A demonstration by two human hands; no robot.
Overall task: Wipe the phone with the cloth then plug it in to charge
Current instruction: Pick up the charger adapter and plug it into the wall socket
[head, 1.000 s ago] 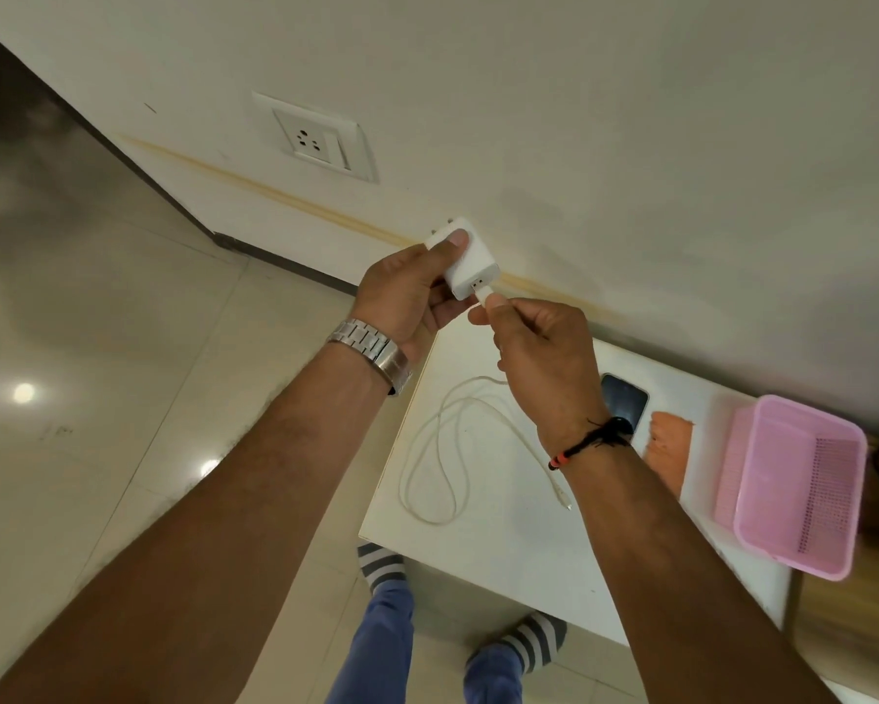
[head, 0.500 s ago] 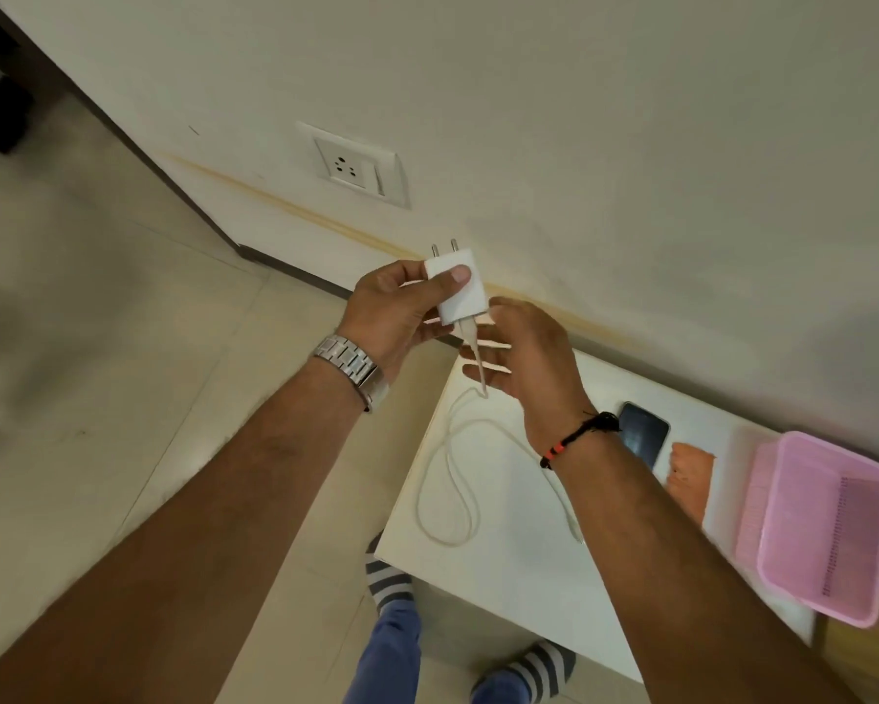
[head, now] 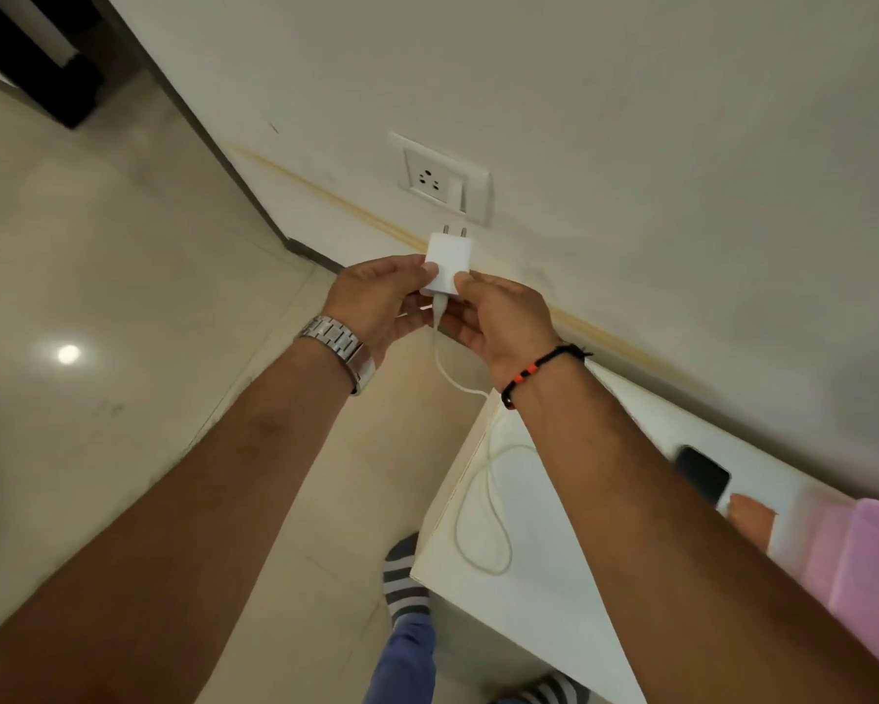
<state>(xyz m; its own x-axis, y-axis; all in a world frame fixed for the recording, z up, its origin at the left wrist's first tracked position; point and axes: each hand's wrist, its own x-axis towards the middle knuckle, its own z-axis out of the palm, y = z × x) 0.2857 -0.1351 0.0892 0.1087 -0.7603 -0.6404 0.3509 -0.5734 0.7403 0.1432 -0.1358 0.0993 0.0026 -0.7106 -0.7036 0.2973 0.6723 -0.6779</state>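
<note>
Cream wall fills most of what I see, with the wall socket (head: 436, 181) set into it just above a yellowish trim line, and the beige tiled floor (head: 122, 297) falling away to my left. I hold the white charger adapter (head: 446, 264) between both hands: my left hand (head: 376, 302) pinches its left side with the thumb pressed on the face, and my right hand (head: 498, 317) pinches the right side, fingers (head: 465, 281) closed against the plastic. Its two metal prongs (head: 453, 230) point up and away from me toward the wall, so the adapter's long axis runs nearly straight at the socket, which sits just above and a touch left of the prongs, close but not touching. That is what my coming push turns on, I judge: the prongs have to line up with the lower pair of holes, and a small tilt would make them scrape the faceplate. Either hand is about equally near. The white cable (head: 483, 500) is seated in the adapter's underside, drops between my wrists and loops onto the white surface (head: 554, 602) at my lower right. The phone (head: 704, 475) lies dark and flat farther right on that surface, beside the orange cloth (head: 752, 518) and a pink basket (head: 864, 566), well apart from my hands. Wiping looks done to me; the phone itself isn't cabled that I can see.
</note>
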